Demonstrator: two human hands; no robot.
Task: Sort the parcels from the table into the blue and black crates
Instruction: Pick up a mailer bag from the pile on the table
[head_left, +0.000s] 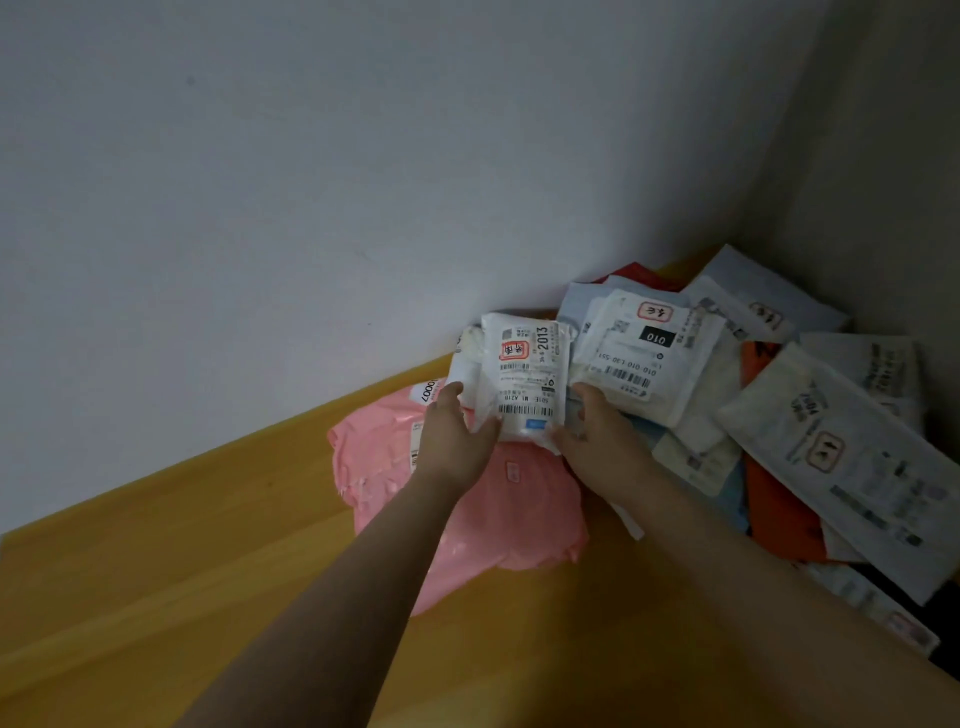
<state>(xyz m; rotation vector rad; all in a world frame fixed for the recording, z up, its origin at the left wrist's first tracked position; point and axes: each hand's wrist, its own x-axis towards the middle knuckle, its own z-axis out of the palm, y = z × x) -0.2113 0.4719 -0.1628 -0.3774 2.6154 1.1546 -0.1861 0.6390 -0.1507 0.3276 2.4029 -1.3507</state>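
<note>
Parcels lie heaped on a yellow wooden table (156, 597) that meets a pale wall (311, 156) in a corner. Nearest the camera, two bare forearms reach forward over the tabletop. The left hand (457, 436) and the right hand (597, 436) both grip one small white parcel (524, 384), the left with thumb and fingers curled round its lower left edge, the right curled round its lower right edge. That parcel is held tilted up, its printed label with barcodes and a red stamp facing the camera. Just under it, partly covered by the left forearm, a pink parcel (519, 509) rests flat on the table. To the right spreads the pile: a long white parcel (857, 467) overlapping an orange parcel (779, 509). Farther back, a white parcel with a black tag (649, 353) lies just beside the held one, with more pale bags behind it toward the corner.
</note>
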